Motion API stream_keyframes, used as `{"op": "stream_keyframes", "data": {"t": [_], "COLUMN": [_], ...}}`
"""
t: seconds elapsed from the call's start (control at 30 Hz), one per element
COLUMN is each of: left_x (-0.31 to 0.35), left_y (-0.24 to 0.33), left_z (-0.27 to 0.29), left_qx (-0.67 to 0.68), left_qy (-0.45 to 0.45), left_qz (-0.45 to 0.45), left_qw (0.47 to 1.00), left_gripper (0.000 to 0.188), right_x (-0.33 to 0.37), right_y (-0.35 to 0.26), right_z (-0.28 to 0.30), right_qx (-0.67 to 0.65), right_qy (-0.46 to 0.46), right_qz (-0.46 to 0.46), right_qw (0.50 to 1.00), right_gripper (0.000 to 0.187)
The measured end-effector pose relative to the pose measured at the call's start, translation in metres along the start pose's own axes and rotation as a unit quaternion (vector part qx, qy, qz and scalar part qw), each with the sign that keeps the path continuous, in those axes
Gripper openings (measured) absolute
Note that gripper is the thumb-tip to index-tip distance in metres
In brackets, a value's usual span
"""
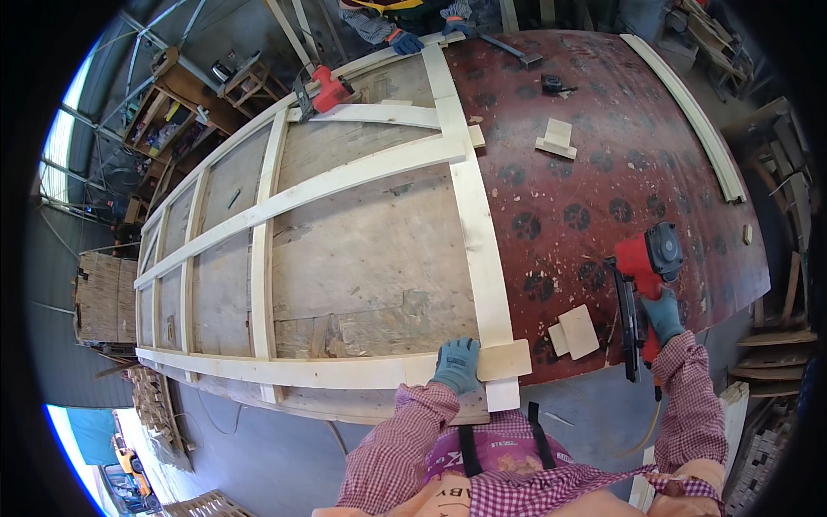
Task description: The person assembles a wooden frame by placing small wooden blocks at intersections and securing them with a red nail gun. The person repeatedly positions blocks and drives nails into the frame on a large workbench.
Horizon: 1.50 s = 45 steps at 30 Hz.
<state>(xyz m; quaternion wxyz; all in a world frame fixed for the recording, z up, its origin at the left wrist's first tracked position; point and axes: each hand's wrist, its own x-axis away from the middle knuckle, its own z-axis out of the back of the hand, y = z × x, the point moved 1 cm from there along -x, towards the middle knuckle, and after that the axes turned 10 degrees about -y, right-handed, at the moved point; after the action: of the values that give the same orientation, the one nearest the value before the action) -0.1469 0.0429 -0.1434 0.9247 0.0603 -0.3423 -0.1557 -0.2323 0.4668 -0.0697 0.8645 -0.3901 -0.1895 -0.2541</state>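
A pale timber frame (345, 175) of long rails and cross-pieces lies on the large worktable. My left hand (457, 365), in a blue-green glove, is closed over its near rail, close to the right corner. Just right of those fingers, a short wooden block (506, 359) overlaps the end of the frame's right cross-piece (484, 263). In my gloved right hand (662, 316) is a red and black nail gun (638, 259), held by its handle over the table's dark red part, apart from the frame. A hose hangs below it.
Across the table are a co-worker's gloved hands (403, 41) at the far rail. A second red nail gun (329, 90) rests on the frame. The red surface carries a hammer (515, 52), tape measure (553, 84), wooden offcuts (575, 333) and long slats (689, 112).
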Motion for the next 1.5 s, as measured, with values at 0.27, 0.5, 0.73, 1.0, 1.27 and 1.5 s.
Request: {"op": "stream_keyframes", "data": {"t": [0.27, 0.5, 0.73, 1.0, 1.27, 1.5], "left_x": [-0.002, -0.006, -0.004, -0.004, -0.004, -0.002], "left_y": [0.004, 0.001, 0.006, 0.003, 0.005, 0.006], "left_z": [0.004, -0.001, 0.004, 0.002, 0.007, 0.008], "left_qx": [-0.012, -0.002, -0.015, -0.011, -0.007, -0.019], "left_qy": [-0.023, -0.032, -0.019, -0.032, -0.052, -0.034], "left_qz": [0.018, 0.016, 0.01, 0.01, 0.016, 0.012], "left_qw": [0.999, 0.999, 1.0, 0.999, 0.998, 0.999], "left_gripper": [0.068, 0.075, 0.067, 0.072, 0.074, 0.069], "right_x": [-0.012, 0.013, 0.006, 0.007, 0.008, 0.009], "right_y": [0.021, -0.01, 0.0, -0.006, -0.006, -0.007], "right_z": [-0.013, -0.011, -0.013, -0.014, -0.018, -0.018], "right_qx": [0.152, 0.131, 0.141, 0.115, 0.142, 0.148], "right_qy": [0.151, 0.11, 0.106, 0.066, 0.085, 0.087], "right_qz": [0.111, 0.073, 0.062, 0.056, 0.046, 0.052], "right_qw": [0.97, 0.983, 0.982, 0.99, 0.985, 0.984], "right_gripper": [0.045, 0.041, 0.039, 0.038, 0.037, 0.036]}}
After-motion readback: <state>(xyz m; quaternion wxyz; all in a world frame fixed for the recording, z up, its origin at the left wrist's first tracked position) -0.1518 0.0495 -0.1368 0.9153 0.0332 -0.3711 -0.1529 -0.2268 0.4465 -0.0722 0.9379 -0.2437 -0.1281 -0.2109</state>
